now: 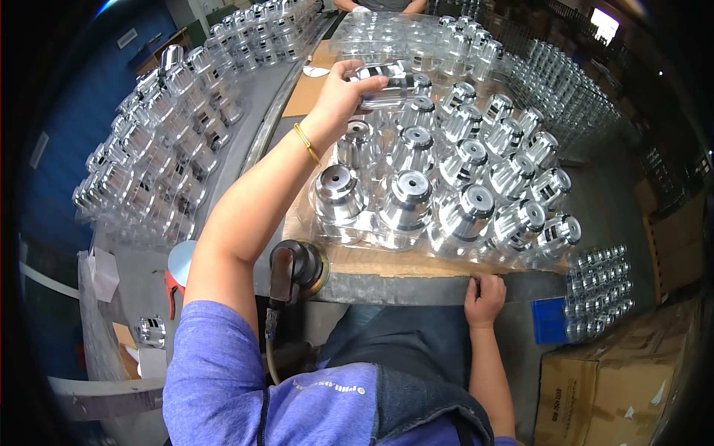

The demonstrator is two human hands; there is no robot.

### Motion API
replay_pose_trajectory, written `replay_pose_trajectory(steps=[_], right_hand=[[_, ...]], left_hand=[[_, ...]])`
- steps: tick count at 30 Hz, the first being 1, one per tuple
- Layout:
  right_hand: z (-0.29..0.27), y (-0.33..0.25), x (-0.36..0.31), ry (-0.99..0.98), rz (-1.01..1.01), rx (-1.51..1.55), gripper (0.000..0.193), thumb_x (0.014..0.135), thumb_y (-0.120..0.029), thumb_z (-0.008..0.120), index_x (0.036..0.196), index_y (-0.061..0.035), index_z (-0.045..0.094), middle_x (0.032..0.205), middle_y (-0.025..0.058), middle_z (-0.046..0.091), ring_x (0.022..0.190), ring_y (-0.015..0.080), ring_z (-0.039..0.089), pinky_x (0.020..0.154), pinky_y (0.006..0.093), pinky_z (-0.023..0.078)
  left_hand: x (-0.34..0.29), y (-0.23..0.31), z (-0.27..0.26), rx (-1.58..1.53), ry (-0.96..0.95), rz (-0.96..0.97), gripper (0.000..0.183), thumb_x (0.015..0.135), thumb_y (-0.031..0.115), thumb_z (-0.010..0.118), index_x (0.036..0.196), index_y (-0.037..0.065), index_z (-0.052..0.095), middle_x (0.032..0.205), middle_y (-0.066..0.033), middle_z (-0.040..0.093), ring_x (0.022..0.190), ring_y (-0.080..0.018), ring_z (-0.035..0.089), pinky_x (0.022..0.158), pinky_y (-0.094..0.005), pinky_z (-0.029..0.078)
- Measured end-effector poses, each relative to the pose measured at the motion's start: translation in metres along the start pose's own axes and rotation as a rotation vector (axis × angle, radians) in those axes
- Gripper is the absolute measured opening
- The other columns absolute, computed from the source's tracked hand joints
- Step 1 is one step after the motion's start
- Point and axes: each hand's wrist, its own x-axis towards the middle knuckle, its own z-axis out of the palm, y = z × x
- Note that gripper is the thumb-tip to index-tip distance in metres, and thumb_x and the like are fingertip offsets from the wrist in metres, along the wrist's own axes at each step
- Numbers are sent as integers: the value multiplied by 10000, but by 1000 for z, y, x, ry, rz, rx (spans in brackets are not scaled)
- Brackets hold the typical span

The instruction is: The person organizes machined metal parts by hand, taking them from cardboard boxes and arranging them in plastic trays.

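Note:
My left hand (pixel 343 95) is stretched out over the far left of the table, its fingers closed around a shiny chrome cup-shaped metal part (pixel 387 88) tilted on its side. Below it, rows of similar chrome parts (pixel 407 195) stand with their flat ends up in a clear plastic tray (pixel 353 236). Each of their tops has a dark round spot in the middle. My right hand (pixel 485 299) rests at the near edge of the table, fingers curled in, and nothing shows in them. A black hand-held sander (pixel 297 269) lies left of the tray, by the table edge.
Stacked trays of chrome parts (pixel 160 141) rise on the left, and more (pixel 561 93) stand at the far right. Brown cardboard (pixel 416 262) covers the tabletop. The sander's hose (pixel 271 346) hangs down beside me. A cardboard box (pixel 595 394) sits low right. Another person's arms (pixel 379 6) show beyond.

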Motion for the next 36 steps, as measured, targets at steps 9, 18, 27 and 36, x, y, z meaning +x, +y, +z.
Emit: replay_pose_trajectory(steps=[9,18,27,36], right_hand=[[-5,0,-3,29,-3,-19,81,726,-115,609,807,-117,602,713,28,518,705,245,497,683,364,381],[-57,-65,33,-336,477,1020,353,832,-310,631,992,4,611,892,67,605,870,163,556,815,308,411],[-118,-136,63,-131,337,1593,691,747,-346,735,1220,71,452,1164,150,558,1061,238,554,918,362,422],[-133,-133,59,-221,-73,901,531,630,-144,829,1075,29,594,1076,142,621,963,196,610,841,309,465]], left_hand=[[-42,27,10,-261,-215,-88,445,819,356,622,1128,59,501,1011,-95,576,876,-180,611,679,-345,564],[-126,59,31,176,-701,348,747,642,226,820,1257,59,429,1141,-49,513,1074,-149,483,870,-289,428],[-150,55,57,266,-1006,733,682,598,151,797,1198,47,491,1195,-124,508,1141,-281,477,975,-389,373],[-160,58,59,78,-1104,428,874,595,112,792,1340,37,340,1300,-138,385,1222,-259,387,1028,-376,305]])
